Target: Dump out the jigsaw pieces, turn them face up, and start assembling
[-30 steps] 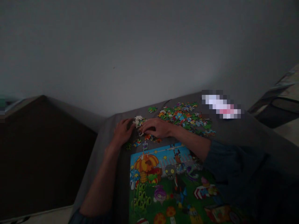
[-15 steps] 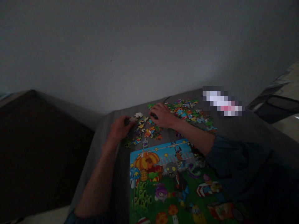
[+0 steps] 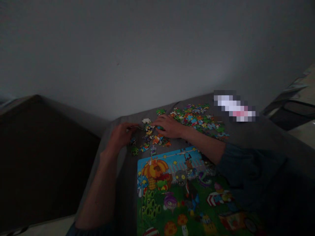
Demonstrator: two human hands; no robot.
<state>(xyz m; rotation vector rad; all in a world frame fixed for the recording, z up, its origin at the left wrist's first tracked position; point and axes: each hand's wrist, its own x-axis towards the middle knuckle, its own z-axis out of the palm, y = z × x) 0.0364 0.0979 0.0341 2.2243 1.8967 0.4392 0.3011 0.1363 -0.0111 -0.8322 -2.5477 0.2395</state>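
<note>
The room is dim. My left hand [image 3: 120, 134] rests on the grey table [image 3: 246, 134], its fingers pinched together and pointing right, apparently on a small puzzle piece. My right hand [image 3: 168, 126] lies palm down with fingers stretched left over a small cluster of loose puzzle pieces [image 3: 154, 141]. A single white piece [image 3: 146, 121] lies just beyond my fingertips. A larger pile of colourful pieces [image 3: 199, 118] spreads behind my right wrist. In front of both hands lies a bright cartoon puzzle picture [image 3: 182, 193] with a pumpkin and green lawn.
A plain grey wall [image 3: 147, 59] rises directly behind the table. A dark block, perhaps furniture [image 3: 44, 157], stands to the left. A blurred-out white and pink object [image 3: 233, 107] lies at the table's far right. A dark chair frame [image 3: 290, 111] is at the right edge.
My right hand has come back left and nearer, from the edge of the large pile to the small cluster. My left hand shifted slightly left and stays by the loose pieces.
</note>
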